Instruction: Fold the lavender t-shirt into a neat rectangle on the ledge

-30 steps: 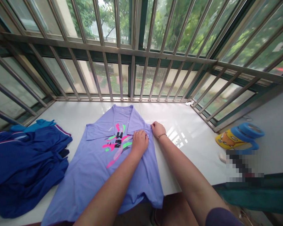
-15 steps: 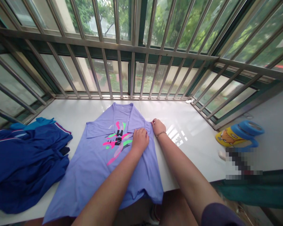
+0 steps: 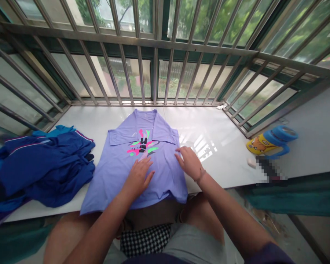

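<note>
A lavender T-shirt (image 3: 118, 165) with a pink, green and black print lies flat on a white tiled ledge (image 3: 214, 124), its collar toward the window. My left hand (image 3: 139, 178) rests on the shirt's lower middle, below the print, fingers spread. My right hand (image 3: 189, 163) presses on the shirt's right side, its fingertips on the fabric and its wrist over the edge. Neither hand grips anything.
A crumpled heap of dark blue clothing (image 3: 46, 165) lies to the left of the shirt. Right of it stand a yellow and blue cup (image 3: 272, 141) and a small white object (image 3: 251, 163). Metal window bars (image 3: 154, 73) run along the ledge's far side. My knees show below.
The view has tilted down, showing my lap. My left hand has slid down and left, off the print. My right hand has moved down the shirt's right side, and both hands now lie flat.
</note>
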The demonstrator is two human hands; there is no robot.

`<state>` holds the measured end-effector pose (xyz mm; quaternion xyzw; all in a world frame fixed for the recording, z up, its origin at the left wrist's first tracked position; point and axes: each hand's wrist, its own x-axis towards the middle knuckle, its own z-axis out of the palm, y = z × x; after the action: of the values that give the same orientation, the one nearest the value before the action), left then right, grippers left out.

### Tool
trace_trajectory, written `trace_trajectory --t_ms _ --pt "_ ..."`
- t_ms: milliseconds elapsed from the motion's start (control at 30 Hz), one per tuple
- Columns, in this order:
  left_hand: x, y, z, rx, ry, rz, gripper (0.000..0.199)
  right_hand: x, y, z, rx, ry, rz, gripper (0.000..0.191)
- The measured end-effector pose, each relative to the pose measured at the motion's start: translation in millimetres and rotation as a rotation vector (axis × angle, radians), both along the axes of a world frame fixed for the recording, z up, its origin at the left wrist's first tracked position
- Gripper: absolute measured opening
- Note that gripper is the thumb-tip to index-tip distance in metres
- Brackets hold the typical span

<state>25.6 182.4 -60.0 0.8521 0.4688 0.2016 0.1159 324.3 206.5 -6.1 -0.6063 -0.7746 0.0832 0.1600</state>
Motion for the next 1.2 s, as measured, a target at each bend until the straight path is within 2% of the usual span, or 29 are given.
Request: trace_trajectory --t_ms 67,133,233,333,467,567,667,867,1200 --pt "-44.3 -44.6 -7.0 -0.039 0.022 0.012 0.046 -8.6 -65.3 -11.1 -0.021 0.038 0.156 0.041" --pt "-81.3 -81.9 -16.7 -0.073 0.08 0.001 0.053 -13.7 -114.9 -26.5 -0.011 0.012 0.229 0.053" --pt "-121.9 -112.4 -30.6 -0.068 0.167 0.035 0.055 -10.1 -150.6 -46.4 0.049 -0.037 0.219 0.046" --pt "-151.8 -113.2 -37.0 -0.045 0.227 0.122 0.054 4.3 -155.4 -51.9 0.08 -0.031 0.134 0.037" --pt "-186.2 -99.2 -35.0 -0.013 0.225 0.202 0.054 21.5 -155.8 -44.8 0.077 -0.022 0.008 0.031" --pt "-207.7 -97.3 -33.4 0.027 0.17 0.234 0.053 23.9 -162.6 -42.4 0.078 0.018 -0.05 0.03" --pt "-222.3 -105.2 -34.5 0.037 0.144 0.279 0.05 19.9 -171.6 -44.5 0.087 0.053 -0.094 0.031" --pt "-228.1 -124.3 -32.8 0.015 0.161 0.33 0.048 18.9 -181.2 -49.8 0.067 0.091 -0.114 0.032" --pt "-213.2 -131.1 -14.3 -0.093 -0.011 0.394 0.038 40.6 -179.8 -63.8 0.043 0.095 -0.115 0.034"
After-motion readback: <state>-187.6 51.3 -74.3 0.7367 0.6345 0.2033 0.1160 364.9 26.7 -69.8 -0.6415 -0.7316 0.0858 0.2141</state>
